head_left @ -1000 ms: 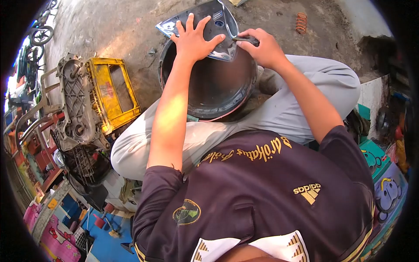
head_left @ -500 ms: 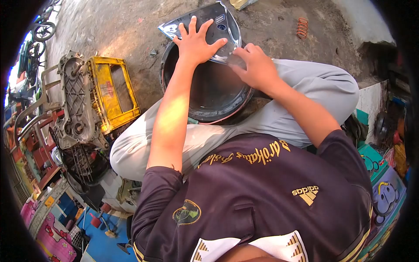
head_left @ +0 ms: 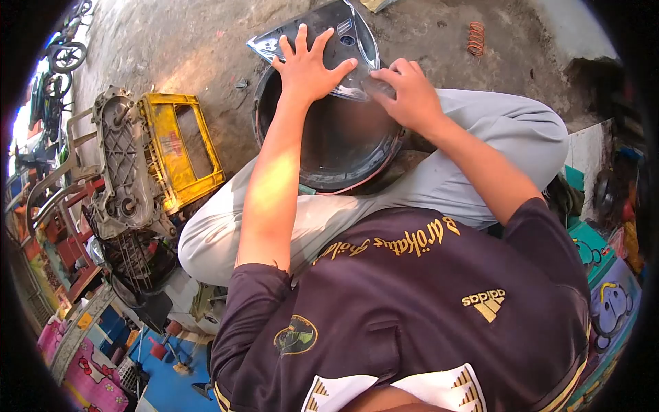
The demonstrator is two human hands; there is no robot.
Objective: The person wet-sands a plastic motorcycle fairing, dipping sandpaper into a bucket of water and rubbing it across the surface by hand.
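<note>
A glossy dark plastic panel [head_left: 352, 22] with silvery edges and small stickers lies tilted across the far rim of a round black basin [head_left: 367, 170] between my legs. My left hand [head_left: 306, 74] presses flat on the panel, fingers spread wide. At the panel's near right corner is my right hand [head_left: 416, 97], its fingers pinched around a small dark grey piece [head_left: 378, 88] that looks like sandpaper. That piece sits against or right beside the panel's edge; its full shape is covered by my fingers. The basin's dark inside looks murky and its contents are unclear.
On the left stand a yellow crate [head_left: 180, 196] and a grey metal engine casing [head_left: 122, 165]. An orange coil spring [head_left: 476, 38] lies on the concrete at the upper right. Parked motorbikes [head_left: 67, 56] appear far left. A teal box [head_left: 592, 250] stands at right.
My right hand has shifted slightly right and up along the panel's edge, with the small grey piece still in its fingers. My left hand stays spread on the panel.
</note>
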